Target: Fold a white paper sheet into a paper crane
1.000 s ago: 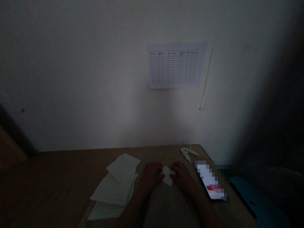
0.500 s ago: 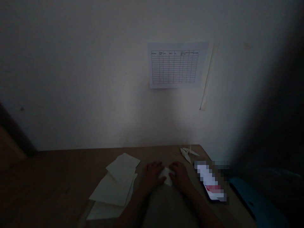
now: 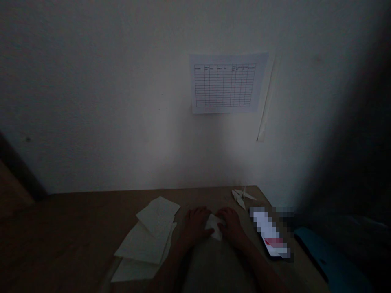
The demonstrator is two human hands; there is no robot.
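A small piece of folded white paper (image 3: 214, 228) lies on the table between my two hands. My left hand (image 3: 197, 221) is on its left side, fingers curled at the far edge and thumb on the lower left part. From the right, my right hand (image 3: 230, 221) grips the paper with its thumb over the right edge. The dim light hides the fingertips and the exact folds. Left of my hands rest several loose white sheets (image 3: 143, 244), overlapping. A folded paper crane (image 3: 240, 198) sits beyond my right hand, near the table's far corner.
A phone (image 3: 270, 234) with a lit, blurred-out screen lies right of my right arm. A blue rounded object (image 3: 330, 256) stands past the table's right edge. On the wall behind hangs a printed table sheet (image 3: 226, 83). The brown table (image 3: 76, 228) meets the wall.
The small paper shows slightly more between my hands, and my left fingers have shifted a little. The sheets, crane and phone stay where they were.
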